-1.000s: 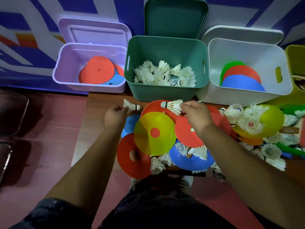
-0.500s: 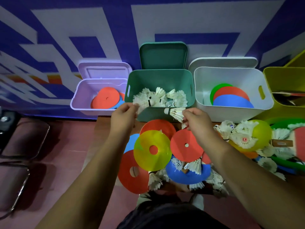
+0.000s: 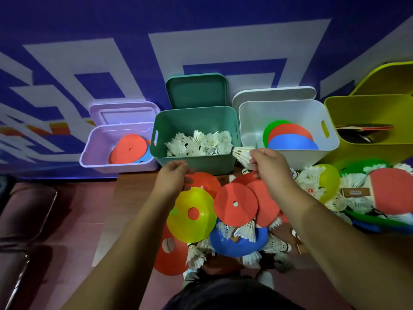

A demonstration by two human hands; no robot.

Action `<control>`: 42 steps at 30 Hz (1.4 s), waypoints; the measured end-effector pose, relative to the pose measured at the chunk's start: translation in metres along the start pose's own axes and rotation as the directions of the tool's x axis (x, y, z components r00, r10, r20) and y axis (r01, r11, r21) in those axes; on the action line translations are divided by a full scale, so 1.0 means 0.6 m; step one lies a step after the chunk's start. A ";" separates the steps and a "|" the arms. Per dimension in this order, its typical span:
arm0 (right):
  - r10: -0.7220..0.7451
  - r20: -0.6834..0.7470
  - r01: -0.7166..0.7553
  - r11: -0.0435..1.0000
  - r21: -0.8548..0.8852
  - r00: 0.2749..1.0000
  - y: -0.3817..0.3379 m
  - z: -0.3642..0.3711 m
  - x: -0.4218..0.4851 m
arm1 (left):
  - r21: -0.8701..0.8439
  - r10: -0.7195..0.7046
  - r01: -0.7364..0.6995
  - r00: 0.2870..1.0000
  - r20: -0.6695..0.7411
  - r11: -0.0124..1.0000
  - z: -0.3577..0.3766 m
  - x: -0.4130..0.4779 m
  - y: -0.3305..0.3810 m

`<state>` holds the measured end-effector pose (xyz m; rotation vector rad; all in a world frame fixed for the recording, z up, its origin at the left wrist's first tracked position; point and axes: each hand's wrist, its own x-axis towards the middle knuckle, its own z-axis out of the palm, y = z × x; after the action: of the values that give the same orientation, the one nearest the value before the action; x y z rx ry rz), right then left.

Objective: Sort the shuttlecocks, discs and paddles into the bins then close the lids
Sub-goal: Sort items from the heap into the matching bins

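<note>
My right hand [image 3: 271, 167] pinches a white shuttlecock [image 3: 242, 154] at the front right corner of the green bin [image 3: 196, 163], which holds several shuttlecocks [image 3: 201, 144]. My left hand [image 3: 173, 179] hovers just in front of that bin, fingers relaxed, holding nothing. On the table below lie a yellow disc [image 3: 192, 214], red discs [image 3: 234, 203], a blue disc [image 3: 240, 245] and loose shuttlecocks [image 3: 248, 230]. A red paddle [image 3: 391, 191] lies at the right.
A lilac bin [image 3: 98, 144] with an orange disc stands at the left, a white bin [image 3: 288, 110] with green, red and blue discs to the right, then a yellow-green bin [image 3: 368, 110] with paddles. All lids stand open against the wall. Dark chairs [image 3: 26, 220] are at the far left.
My left hand has let go of its shuttlecock at the green bin and drawn back empty. My right hand has lifted its shuttlecock up to the bin's front right corner.
</note>
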<state>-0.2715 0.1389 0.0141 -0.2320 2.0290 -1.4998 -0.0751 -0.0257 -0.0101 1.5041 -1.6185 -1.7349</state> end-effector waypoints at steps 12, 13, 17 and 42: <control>-0.049 0.196 0.076 0.988 -0.134 0.979 -0.100 0.075 0.045 | -0.038 -0.045 0.042 0.997 -0.063 0.998 -0.079 -0.030 -0.024; -0.047 0.194 0.077 0.986 -0.149 0.980 -0.092 0.082 0.042 | -0.039 -0.049 0.046 0.996 -0.074 0.998 -0.082 -0.033 -0.028; 0.009 0.239 0.032 0.985 -0.167 0.971 -0.046 0.093 0.028 | -0.056 -0.100 0.094 0.988 -0.116 0.994 -0.095 -0.042 -0.058; 0.249 0.607 0.102 0.870 -0.483 0.755 0.189 0.051 -0.084 | 0.621 -0.043 0.109 0.992 -0.121 0.776 0.000 -0.187 -0.345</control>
<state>-0.1908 0.1773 -0.0773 -0.7604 1.7401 -0.6530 0.0512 0.1261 -0.1386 1.9207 -2.2449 -1.1583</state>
